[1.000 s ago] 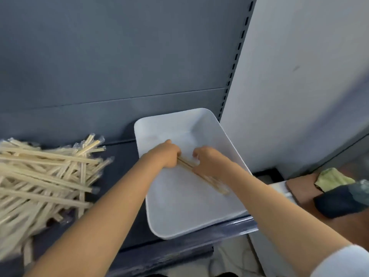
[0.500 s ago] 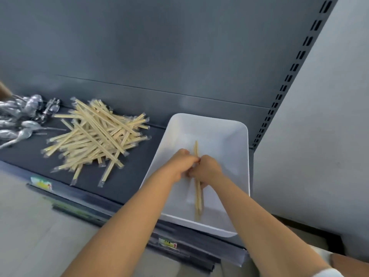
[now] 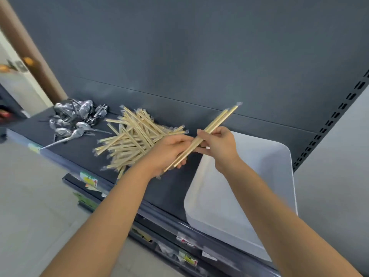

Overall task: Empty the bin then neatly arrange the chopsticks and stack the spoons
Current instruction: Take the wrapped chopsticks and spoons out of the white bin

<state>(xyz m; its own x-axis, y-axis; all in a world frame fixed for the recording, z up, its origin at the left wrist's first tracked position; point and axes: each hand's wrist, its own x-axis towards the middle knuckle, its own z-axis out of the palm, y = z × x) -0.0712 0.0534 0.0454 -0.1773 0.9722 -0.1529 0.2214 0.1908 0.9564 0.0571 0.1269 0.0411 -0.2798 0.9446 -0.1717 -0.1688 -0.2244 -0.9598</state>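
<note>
Left hand (image 3: 169, 151): fingers curled under the lower end of a small bundle of wrapped chopsticks (image 3: 217, 120), gripping it. Right hand (image 3: 217, 144): thumb and fingers pinch the same bundle at mid-length. The bundle is tilted, its upper end pointing toward the dark back panel (image 3: 179, 56).

Edges and room: both hands are above a bare strip of shelf (image 3: 79, 148) between the chopstick pile (image 3: 131, 136) and the white bin (image 3: 275, 176). The bin's near corner reaches the shelf's front edge, and its far right corner lies near the slotted upright (image 3: 329, 124). The pile's near ends come close to the front edge. The wrapped spoons (image 3: 75, 118) lie heaped at the shelf's left end, just beside the pile.

Writing: the price tags (image 3: 88, 179) on the shelf front show green, yellow and red; the text is too blurred to read.

Change from 0.5 s ago: the bundle was low inside the bin under both hands. It is now lifted out and carried left of the bin's rim.
</note>
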